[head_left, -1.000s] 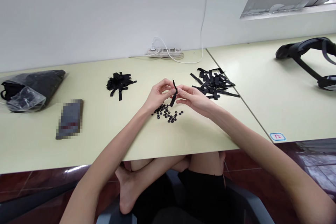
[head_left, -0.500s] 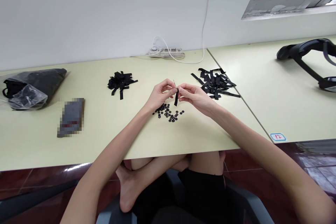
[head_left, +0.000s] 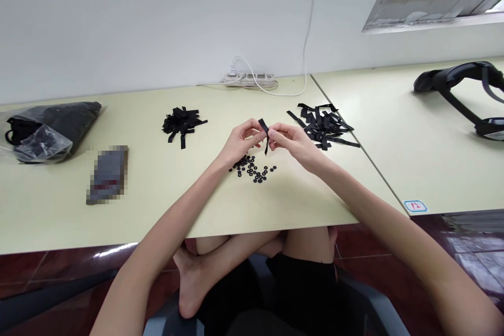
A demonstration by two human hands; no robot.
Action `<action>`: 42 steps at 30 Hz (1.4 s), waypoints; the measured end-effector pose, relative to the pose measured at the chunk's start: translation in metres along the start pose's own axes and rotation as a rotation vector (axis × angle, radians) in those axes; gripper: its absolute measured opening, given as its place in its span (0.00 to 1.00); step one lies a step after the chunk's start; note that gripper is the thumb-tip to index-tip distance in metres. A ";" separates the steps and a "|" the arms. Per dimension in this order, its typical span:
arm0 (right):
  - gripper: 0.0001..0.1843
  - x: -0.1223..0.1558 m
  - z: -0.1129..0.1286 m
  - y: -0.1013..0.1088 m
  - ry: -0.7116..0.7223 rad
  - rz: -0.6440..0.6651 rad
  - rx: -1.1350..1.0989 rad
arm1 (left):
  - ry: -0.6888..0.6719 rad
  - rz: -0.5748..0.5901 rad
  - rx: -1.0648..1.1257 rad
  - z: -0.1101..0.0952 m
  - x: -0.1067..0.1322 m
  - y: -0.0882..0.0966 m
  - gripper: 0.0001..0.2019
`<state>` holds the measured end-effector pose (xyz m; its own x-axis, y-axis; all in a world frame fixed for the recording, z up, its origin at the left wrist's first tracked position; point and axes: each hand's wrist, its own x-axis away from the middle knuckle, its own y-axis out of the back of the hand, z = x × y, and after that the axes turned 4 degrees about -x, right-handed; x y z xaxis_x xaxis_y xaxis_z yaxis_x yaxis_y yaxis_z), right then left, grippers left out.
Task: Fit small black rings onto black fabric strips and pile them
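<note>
At the pale bench [head_left: 228,215] before us, left hand [head_left: 239,143] and right hand [head_left: 293,143] grip a black strip [head_left: 264,125] in their fingers [head_left: 277,137], its upper end, edge-on moments earlier, now flat-on, near small dark discs [head_left: 260,180].

Between left hand [head_left: 244,140] and right hand [head_left: 290,140]: strip [head_left: 263,125], matt, cloth-like. Below the hands: discs [head_left: 251,171], smooth, plastic-looking; table [head_left: 307,205], smooth, faintly glossy. Far left of the left hand: bag [head_left: 47,143], glossy, crinkled plastic.
</note>
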<state>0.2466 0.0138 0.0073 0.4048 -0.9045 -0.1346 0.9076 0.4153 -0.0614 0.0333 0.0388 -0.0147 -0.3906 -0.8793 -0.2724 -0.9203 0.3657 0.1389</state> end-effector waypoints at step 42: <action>0.30 -0.002 -0.005 0.000 0.116 -0.074 0.252 | 0.050 0.020 -0.019 -0.005 0.002 -0.005 0.24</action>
<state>0.2456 0.0163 0.0031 0.3338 -0.9082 -0.2523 0.9393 0.2980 0.1700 0.0375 0.0336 -0.0109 -0.4071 -0.8861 -0.2214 -0.9114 0.3783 0.1617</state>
